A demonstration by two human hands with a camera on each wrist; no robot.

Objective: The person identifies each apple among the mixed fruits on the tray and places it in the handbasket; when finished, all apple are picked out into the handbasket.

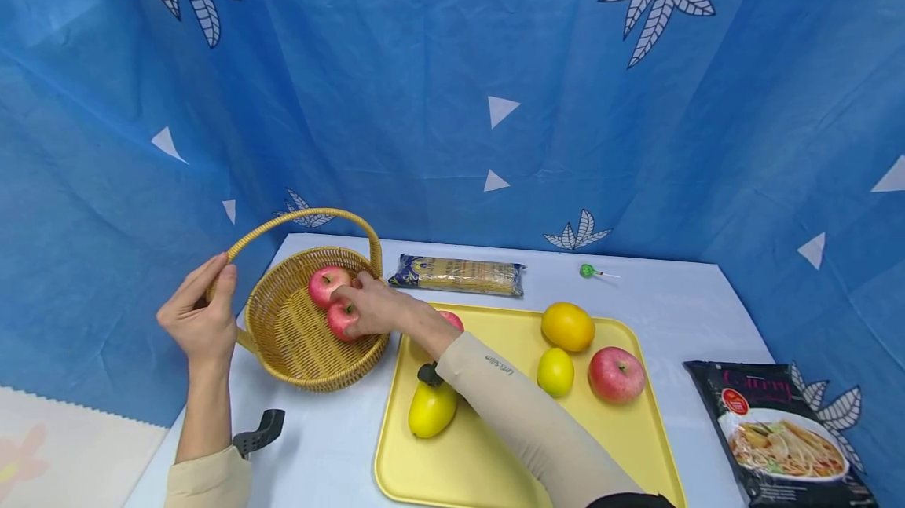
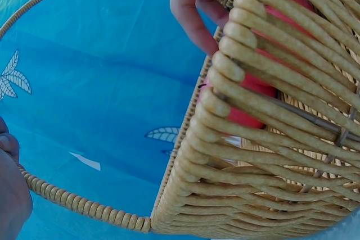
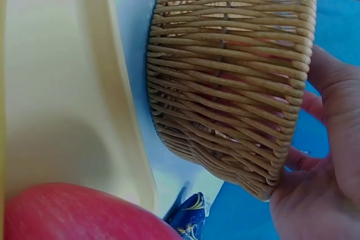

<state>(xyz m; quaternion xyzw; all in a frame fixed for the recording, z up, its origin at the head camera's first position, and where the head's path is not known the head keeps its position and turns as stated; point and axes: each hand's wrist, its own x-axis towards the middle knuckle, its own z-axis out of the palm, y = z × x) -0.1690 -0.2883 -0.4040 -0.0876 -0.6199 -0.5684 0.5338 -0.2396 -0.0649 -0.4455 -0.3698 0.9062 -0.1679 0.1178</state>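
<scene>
A round wicker basket (image 1: pixel 321 378) with a tall arched handle (image 1: pixel 311 213) stands at the left of the table. My left hand (image 1: pixel 201 316) grips the side of that handle. Two red apples lie in the basket: a farther apple (image 1: pixel 328 285) and a nearer apple (image 1: pixel 341 321). My right hand (image 1: pixel 378 308) reaches over the basket's right rim, thumb and fingers around the nearer apple. In the right wrist view, the wicker wall partly hides the fingers of the right hand (image 3: pixel 337 139). Through the weave in the left wrist view shows a red apple (image 2: pixel 247 102).
Right of the basket is a yellow tray (image 1: pixel 495 429) holding a large apple (image 1: pixel 617 375), an orange fruit (image 1: pixel 569 327), lemons (image 1: pixel 555 372) and an apple (image 1: pixel 451 319) partly behind my arm. Noodles (image 1: pixel 459 275), a lollipop (image 1: pixel 588 271) and a black curry packet (image 1: pixel 778 429) lie around it.
</scene>
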